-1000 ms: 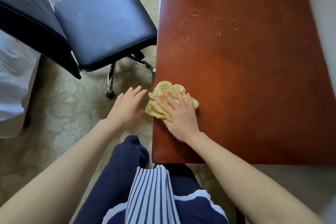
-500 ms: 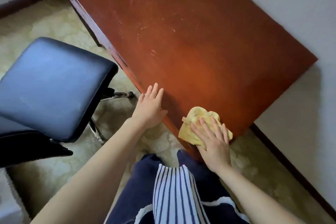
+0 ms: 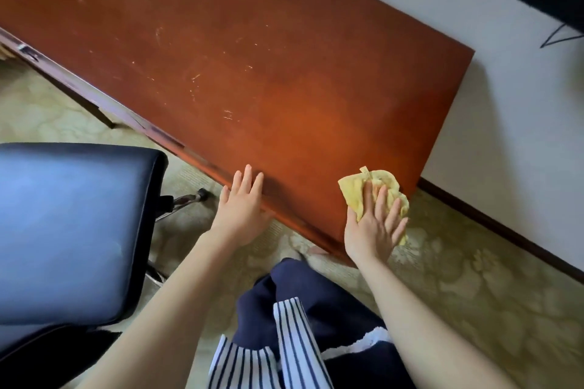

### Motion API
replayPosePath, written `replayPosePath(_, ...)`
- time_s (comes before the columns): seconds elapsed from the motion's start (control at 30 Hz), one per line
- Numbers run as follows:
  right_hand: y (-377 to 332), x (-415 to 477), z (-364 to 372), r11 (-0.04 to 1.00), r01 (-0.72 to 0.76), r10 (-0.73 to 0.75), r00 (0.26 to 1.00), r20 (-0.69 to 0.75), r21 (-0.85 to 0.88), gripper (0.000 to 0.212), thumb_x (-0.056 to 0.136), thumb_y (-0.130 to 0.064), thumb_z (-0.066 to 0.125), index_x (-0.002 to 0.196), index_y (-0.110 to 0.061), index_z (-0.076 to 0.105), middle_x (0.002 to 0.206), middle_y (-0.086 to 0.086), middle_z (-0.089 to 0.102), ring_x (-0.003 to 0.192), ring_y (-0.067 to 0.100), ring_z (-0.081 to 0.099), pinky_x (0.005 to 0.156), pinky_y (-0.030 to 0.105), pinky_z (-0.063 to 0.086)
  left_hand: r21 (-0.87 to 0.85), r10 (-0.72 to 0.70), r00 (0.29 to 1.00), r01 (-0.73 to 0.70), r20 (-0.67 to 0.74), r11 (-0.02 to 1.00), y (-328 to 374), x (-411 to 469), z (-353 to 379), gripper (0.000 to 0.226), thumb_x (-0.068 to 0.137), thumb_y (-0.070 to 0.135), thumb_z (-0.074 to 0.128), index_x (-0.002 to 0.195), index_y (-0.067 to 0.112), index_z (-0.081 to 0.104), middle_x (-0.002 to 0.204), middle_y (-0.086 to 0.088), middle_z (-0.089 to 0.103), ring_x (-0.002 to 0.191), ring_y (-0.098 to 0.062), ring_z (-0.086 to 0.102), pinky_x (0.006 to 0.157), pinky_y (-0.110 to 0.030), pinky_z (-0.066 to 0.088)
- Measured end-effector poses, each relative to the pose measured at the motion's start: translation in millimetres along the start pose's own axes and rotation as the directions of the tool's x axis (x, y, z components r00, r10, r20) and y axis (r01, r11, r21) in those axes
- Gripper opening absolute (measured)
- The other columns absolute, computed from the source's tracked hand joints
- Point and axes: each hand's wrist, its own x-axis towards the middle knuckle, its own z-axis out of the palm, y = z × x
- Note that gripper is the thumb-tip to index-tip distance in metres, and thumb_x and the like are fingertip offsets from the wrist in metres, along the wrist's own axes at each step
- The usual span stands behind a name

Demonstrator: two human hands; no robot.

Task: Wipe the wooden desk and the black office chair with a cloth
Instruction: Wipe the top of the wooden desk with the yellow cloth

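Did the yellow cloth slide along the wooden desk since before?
Yes. The crumpled yellow cloth went from the red-brown wooden desk's chair-side edge to its corner by the wall, under the right hand.

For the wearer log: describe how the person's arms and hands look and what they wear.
Both forearms are bare, with no sleeves in view. The left hand and right hand wear no gloves; no rings, watch or bracelets show. Below them hangs a navy garment with a white-and-navy striped panel and white trim.
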Motion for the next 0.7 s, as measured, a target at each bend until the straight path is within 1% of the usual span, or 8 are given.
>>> replayPosePath(0.07, -8.4, 19.0, -5.6, 0.997, -0.080, 0.080, 0.997, 0.006, 0.022, 0.062, 0.098, -0.053, 0.022, 0.146, -0.039, -0.015, 0.158, -0.007, -0.016, 0.144, 0.025, -0.018, 0.112, 0.047, -0.016, -0.002, -0.010, 1.000, 0.010, -0.008, 1.000, -6.7, 3.4, -3.9, 0.080, 0.095, 0.041, 0.048, 0.151, 0.014, -0.001, 0.158, -0.010, -0.014, 0.146, -0.028, -0.010, 0.116, -0.047, 0.007)
replayPosePath(0.13, -16.7, 40.3, -10.4, 0.992, -0.123, 0.123, 0.992, 0.003, 0.007, 0.062, 0.098, -0.054, 0.021, 0.147, -0.038, -0.013, 0.158, -0.005, -0.014, 0.144, 0.027, -0.018, 0.112, 0.048, -0.015, -0.010, -0.035, 0.999, 0.035, -0.012, 0.999, -16.3, 8.7, -9.7, 0.082, 0.095, 0.043, 0.048, 0.151, 0.013, -0.003, 0.158, -0.009, -0.016, 0.146, -0.028, -0.011, 0.116, -0.047, 0.006)
replayPosePath(0.27, -35.8, 94.8, -25.3, 0.990, -0.137, 0.137, 0.990, -0.013, 0.016, 0.060, 0.098, -0.054, 0.020, 0.148, -0.039, -0.009, 0.159, -0.006, -0.011, 0.144, 0.028, -0.016, 0.114, 0.049, -0.012, 0.023, -0.099, 0.993, 0.101, -0.060, 0.995, -44.7, 21.8, -25.5, 0.089, 0.093, 0.047, 0.049, 0.150, 0.010, -0.008, 0.158, -0.008, -0.018, 0.146, -0.027, -0.011, 0.116, -0.046, 0.008)
replayPosePath(0.37, -62.4, 143.9, -38.2, 0.992, -0.120, 0.119, 0.993, 0.007, 0.034, 0.059, 0.098, -0.053, 0.021, 0.149, -0.040, -0.007, 0.159, -0.007, -0.011, 0.144, 0.029, -0.016, 0.113, 0.049, -0.012, 0.014, -0.169, 0.983, 0.171, -0.069, 0.985, -65.4, 39.1, -43.4, 0.098, 0.089, 0.053, 0.053, 0.150, 0.008, -0.009, 0.157, -0.009, -0.019, 0.146, -0.027, -0.012, 0.116, -0.049, 0.007)
replayPosePath(0.47, -91.0, 186.2, -48.5, 0.997, -0.076, 0.077, 0.997, 0.023, -0.014, 0.060, 0.098, -0.053, 0.020, 0.149, -0.039, -0.008, 0.159, -0.006, -0.013, 0.144, 0.030, -0.017, 0.113, 0.049, -0.013, 0.004, -0.219, 0.972, 0.220, -0.086, 0.975, -79.3, 55.6, -59.1, 0.100, 0.087, 0.053, 0.056, 0.150, 0.008, -0.006, 0.158, -0.009, -0.017, 0.146, -0.025, -0.010, 0.116, -0.050, 0.008)
replayPosePath(0.6, -143.7, 232.1, -56.1, 0.999, 0.002, 0.000, 0.999, 0.047, -0.052, 0.059, 0.098, -0.053, 0.019, 0.149, -0.038, -0.008, 0.158, -0.006, -0.014, 0.143, 0.031, -0.019, 0.112, 0.049, -0.015, 0.059, -0.238, 0.964, 0.246, -0.118, 0.968, -97.3, 77.5, -76.1, 0.101, 0.085, 0.055, 0.057, 0.151, 0.007, -0.003, 0.158, -0.010, -0.014, 0.146, -0.025, -0.009, 0.116, -0.051, 0.009)
replayPosePath(0.7, -178.9, 246.1, -53.3, 0.996, 0.065, -0.062, 0.997, 0.054, -0.065, 0.059, 0.098, -0.054, 0.019, 0.149, -0.039, -0.007, 0.159, -0.006, -0.013, 0.144, 0.030, -0.017, 0.112, 0.049, -0.015, 0.112, -0.275, 0.955, 0.287, -0.108, 0.951, -106.3, 88.4, -81.7, 0.101, 0.085, 0.060, 0.053, 0.151, 0.010, -0.003, 0.158, -0.008, -0.015, 0.146, -0.023, -0.011, 0.112, -0.057, 0.005)
